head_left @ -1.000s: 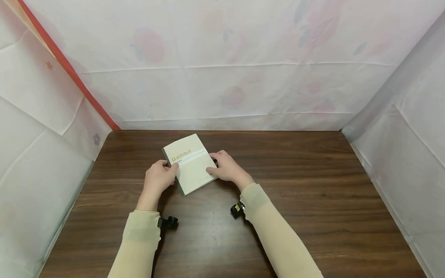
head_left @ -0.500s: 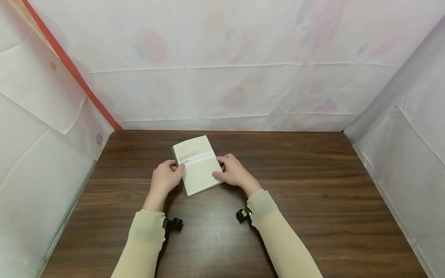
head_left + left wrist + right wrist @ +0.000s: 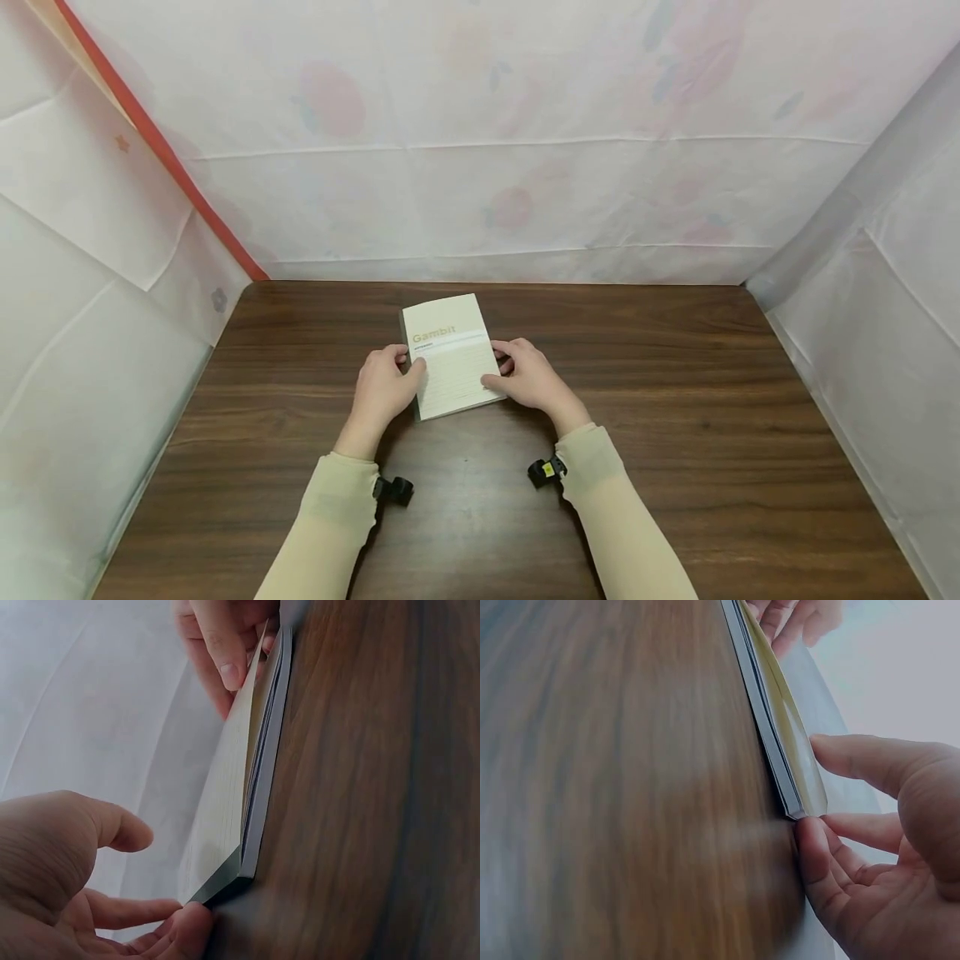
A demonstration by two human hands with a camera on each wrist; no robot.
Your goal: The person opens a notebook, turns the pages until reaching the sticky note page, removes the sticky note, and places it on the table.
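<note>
The left hand is gripping the left edge of a thin cream paperback booklet, thumb on the cover and fingers curling at the spine side. The right hand is pinching the right edge, thumb on top and fingers under the lifted cover, as the wrist views show. The booklet is lying near the middle of the dark brown wooden tabletop, its long axis running away from the person and leaning slightly left, title end pointing to the far side. "Gambit" is reading in gold across the top; the finer lines are too small to read. White floral sheeting is enclosing the tabletop, with a red strip at the left.
</note>
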